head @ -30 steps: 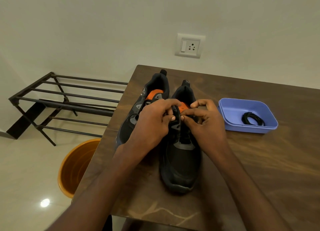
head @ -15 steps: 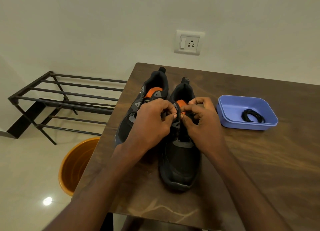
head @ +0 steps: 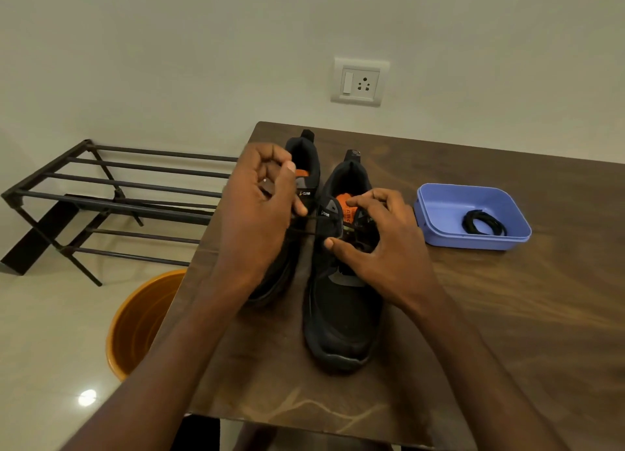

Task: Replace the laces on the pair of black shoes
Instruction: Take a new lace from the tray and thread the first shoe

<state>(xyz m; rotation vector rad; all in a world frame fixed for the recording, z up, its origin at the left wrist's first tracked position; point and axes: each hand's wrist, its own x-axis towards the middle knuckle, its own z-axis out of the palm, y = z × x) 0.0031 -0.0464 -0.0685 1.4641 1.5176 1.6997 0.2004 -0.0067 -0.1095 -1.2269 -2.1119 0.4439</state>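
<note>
The left hand (head: 260, 210) has moved away from the shoe tongue, up and to the left, where a second ago both hands were bunched together over the eyelets. It draws a length of black lace (head: 313, 225) out sideways, taut, from the upper eyelets of the right-hand shoe (head: 341, 301). The fingers are curled and the lace runs out from under them, so the hand grips the lace. The right hand (head: 375, 247) has kept its place on the shoe: thumb pressed at the eyelet row, fingers bent over the tongue, pinching at the lacing there — exactly what it holds is hidden under the fingers.

Largest first: the wooden table (head: 507, 315) carries both black shoes side by side, toes toward the person. The left-hand shoe (head: 306, 166) stands partly behind the left hand. Well to the right sits a blue tray (head: 439, 207) with a coiled black lace (head: 483, 222) inside.

Judgement: the pull marks one pass of lace drawn through an eyelet — whether lacing in or unlacing cannot be settled here. The coiled lace in the tray lies untouched, so the task appears well short of complete.
</note>
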